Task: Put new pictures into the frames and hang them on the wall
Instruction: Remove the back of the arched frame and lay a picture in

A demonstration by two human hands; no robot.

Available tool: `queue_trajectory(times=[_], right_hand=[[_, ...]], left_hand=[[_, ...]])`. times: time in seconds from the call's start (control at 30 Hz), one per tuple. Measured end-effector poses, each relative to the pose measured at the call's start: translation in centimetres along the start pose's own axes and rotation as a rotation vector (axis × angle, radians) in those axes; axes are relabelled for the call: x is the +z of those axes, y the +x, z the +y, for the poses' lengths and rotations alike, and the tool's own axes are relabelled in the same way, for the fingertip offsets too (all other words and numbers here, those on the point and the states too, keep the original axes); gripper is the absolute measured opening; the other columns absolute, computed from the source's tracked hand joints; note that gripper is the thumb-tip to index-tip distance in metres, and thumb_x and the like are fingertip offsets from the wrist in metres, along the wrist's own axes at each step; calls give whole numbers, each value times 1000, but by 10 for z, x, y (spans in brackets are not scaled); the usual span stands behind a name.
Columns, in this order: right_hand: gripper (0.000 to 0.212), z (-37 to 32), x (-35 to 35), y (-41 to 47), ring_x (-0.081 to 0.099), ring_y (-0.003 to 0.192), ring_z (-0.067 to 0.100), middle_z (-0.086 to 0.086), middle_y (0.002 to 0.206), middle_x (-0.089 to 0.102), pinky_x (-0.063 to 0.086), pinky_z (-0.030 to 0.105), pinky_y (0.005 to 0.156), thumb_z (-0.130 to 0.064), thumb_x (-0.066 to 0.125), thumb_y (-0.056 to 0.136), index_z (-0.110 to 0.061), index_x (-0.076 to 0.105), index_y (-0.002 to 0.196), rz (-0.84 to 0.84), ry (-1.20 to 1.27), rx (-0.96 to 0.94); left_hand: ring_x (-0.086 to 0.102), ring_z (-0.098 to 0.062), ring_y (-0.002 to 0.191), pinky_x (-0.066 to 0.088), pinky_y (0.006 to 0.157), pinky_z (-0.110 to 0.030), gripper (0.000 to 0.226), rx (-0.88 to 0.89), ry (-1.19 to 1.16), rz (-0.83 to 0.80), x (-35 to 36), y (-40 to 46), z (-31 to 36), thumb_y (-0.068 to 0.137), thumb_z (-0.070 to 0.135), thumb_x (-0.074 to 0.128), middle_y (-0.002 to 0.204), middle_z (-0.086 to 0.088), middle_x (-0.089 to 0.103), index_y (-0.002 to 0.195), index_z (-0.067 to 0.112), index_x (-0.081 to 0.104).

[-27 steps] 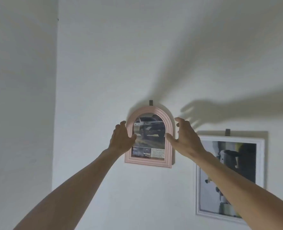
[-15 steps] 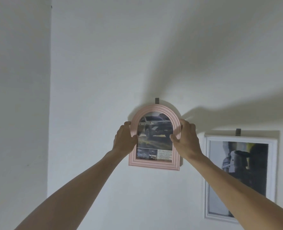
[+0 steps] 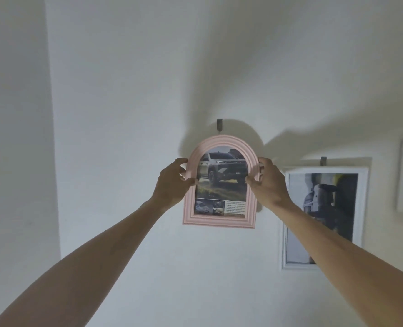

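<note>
Both hands grip the pink arched frame (image 3: 220,219) at its sides: left hand (image 3: 172,184) and right hand (image 3: 267,185) with thumbs in front, fingers curled behind. Frame sits just below the wall hook (image 3: 219,125), beside white frame (image 3: 323,218).

bare wall (image 3: 124,114) leftward; white frame (image 3: 323,171) close on the right

White wall (image 3: 129,95) fills frame; corner with adjoining wall (image 3: 13,138) runs down left side. Soft grey shadows fan across upper right. Small dark hook (image 3: 219,125) near centre.
</note>
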State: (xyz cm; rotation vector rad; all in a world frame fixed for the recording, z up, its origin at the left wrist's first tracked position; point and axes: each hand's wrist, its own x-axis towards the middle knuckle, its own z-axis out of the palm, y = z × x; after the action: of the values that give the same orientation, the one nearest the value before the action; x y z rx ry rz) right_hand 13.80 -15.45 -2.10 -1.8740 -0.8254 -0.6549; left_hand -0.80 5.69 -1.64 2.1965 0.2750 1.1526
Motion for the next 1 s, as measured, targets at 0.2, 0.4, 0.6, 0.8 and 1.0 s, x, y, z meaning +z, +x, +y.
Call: queue_trajectory(times=[0.2, 0.4, 0.6, 0.8, 1.0], right_hand=[[39, 23, -1, -63, 56, 103, 19, 1, 112, 59, 38, 26, 82, -19, 66, 87, -16, 52, 124, -79, -49, 115], [43, 50, 7, -134, 57, 109, 23, 4, 121, 60, 41, 25, 89, -17, 69, 88, -12, 52, 127, -149, -57, 227], [45, 85, 26, -204, 59, 110, 24, 5, 122, 61, 44, 25, 87, -17, 70, 87, -15, 53, 129, -244, -46, 414], [48, 111, 43, -275, 64, 95, 20, 3, 120, 65, 43, 16, 65, -16, 69, 86, -19, 55, 132, -339, 4, 632], [57, 131, 56, -328, 60, 103, 21, 7, 137, 56, 48, 21, 69, -21, 66, 90, -20, 43, 142, -561, -49, 809]], left_hand=[[66, -20, 79, 55, 85, -42, 47, -99, -56, -154, 21, -45, -25, 76, 33, 78, 90, 3, 68, 120, 25, 63], [69, -25, 78, 59, 78, -45, 42, -237, -122, -306, 48, -103, -61, 74, 35, 79, 91, -2, 68, 111, 24, 64], [63, -22, 79, 57, 70, -39, 40, -452, -215, -403, 83, -175, -97, 77, 24, 80, 100, -11, 64, 111, 17, 61], [67, -29, 96, 57, 83, -46, 32, -684, -314, -457, 105, -250, -136, 78, 21, 80, 99, -9, 70, 105, 19, 63], [63, -22, 93, 53, 72, -31, 30, -746, -254, -476, 116, -316, -152, 81, 20, 76, 100, -5, 65, 106, 17, 61]])
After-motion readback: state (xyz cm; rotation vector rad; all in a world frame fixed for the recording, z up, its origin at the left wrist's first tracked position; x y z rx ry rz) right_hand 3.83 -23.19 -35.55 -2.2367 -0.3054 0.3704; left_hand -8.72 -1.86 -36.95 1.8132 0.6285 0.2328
